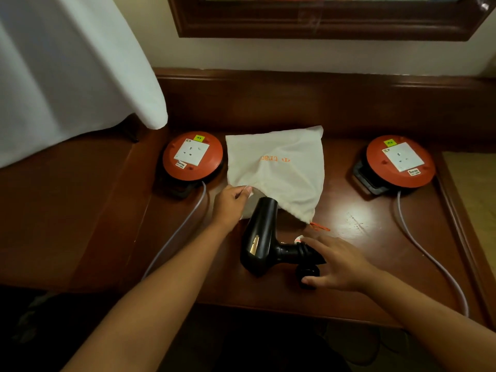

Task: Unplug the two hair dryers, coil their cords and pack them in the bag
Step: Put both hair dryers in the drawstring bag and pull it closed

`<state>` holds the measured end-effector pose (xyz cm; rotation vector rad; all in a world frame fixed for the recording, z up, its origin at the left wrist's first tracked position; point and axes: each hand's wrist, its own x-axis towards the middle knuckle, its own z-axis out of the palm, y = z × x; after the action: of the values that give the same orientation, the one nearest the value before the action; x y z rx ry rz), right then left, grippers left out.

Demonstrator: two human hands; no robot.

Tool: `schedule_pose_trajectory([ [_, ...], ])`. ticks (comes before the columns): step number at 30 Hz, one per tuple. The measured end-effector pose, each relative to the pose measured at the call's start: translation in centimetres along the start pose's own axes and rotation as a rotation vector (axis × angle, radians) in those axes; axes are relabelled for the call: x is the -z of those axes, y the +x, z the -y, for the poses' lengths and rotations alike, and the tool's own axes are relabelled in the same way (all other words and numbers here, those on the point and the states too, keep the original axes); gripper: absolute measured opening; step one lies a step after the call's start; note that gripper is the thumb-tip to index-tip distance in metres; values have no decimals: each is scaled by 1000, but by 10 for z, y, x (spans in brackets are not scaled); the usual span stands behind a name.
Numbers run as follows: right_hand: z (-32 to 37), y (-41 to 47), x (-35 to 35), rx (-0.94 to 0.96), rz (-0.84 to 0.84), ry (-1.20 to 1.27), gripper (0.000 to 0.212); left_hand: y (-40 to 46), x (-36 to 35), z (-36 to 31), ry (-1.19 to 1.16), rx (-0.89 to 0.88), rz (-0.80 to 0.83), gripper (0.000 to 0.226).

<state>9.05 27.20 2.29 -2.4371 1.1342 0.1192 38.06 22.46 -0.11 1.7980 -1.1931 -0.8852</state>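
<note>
Sliding glossy black dryer (261,237) into cloth bag (279,167)

- White drawstring bag (279,167) flat on the dark wooden table (375,237), orange lettering on top, orange cord at its right corner.
- Left hand (230,205) pinching the bag's open edge, lifted slightly.
- Black hair dryer (261,237) lying with nozzle at the bag's mouth (tip just under the raised edge).
- Right hand (335,261) spread over the dryer's handle end, fingers loose, thumb on a dark bundle beneath.
- Left orange socket reel (192,157) and right orange socket reel (400,161) flanking the bag, each trailing a grey cable.
</note>
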Motion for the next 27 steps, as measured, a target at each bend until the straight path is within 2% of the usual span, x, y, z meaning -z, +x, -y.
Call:
schedule_pose_trajectory([
  [8, 6, 34, 8, 3, -51, 9, 85, -16, 10, -25, 9, -60, -12, 28],
  [13, 8, 65, 8, -148, -117, 43, 84, -23, 16, -15, 28, -86, -52, 29],
  [20, 25, 101, 9, -326, -274, 132, 87, -44, 17, -1, 16, -113, -206, 22],
  [25, 45, 126, 2, -459, -396, 220, 79, -60, 4, 14, 49, -200, -127, 19],
  [27, 52, 136, -2, -510, -427, 260, 82, -60, 3, 18, 40, -181, -82, 18],
])
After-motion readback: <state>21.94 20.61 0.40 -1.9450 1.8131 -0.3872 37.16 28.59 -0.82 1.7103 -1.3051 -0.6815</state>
